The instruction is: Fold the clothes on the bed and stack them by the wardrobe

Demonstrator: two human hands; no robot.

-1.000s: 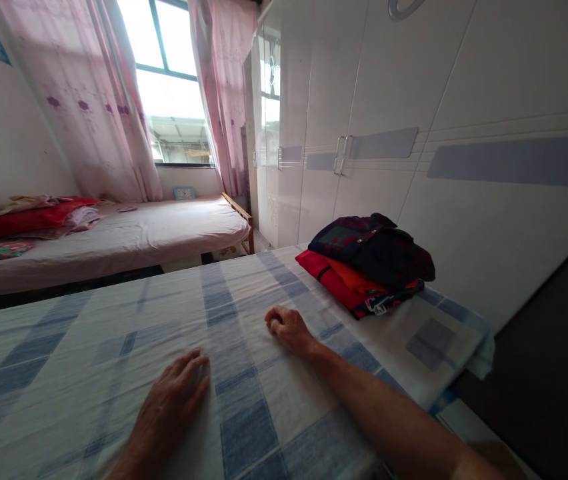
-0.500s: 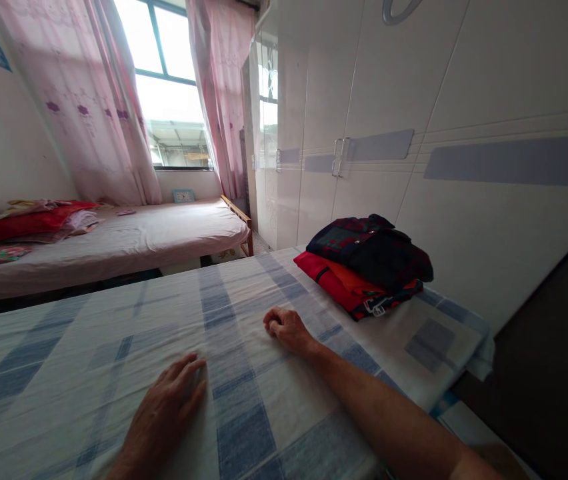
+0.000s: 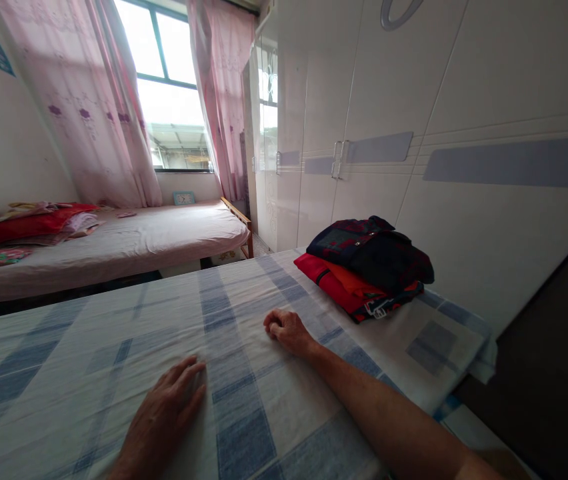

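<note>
My left hand lies flat on the blue-and-white checked bed sheet, fingers stretched out, holding nothing. To its right, my right hand rests on the same sheet with its fingers curled in loosely, and nothing shows in them. Beyond my right hand sits a stack of folded clothes. A dark plaid garment with a collar lies on top, and below it are a red garment and an orange garment. My hands touch none of these clothes.
A white wardrobe stands along the right side, behind the clothes. Across a gap at the far left is another bed with red and patterned fabrics on it. A small blue clock sits below the curtained window.
Hands and clothes keep their places on the sheet. Only the camera view has shifted very slightly.
</note>
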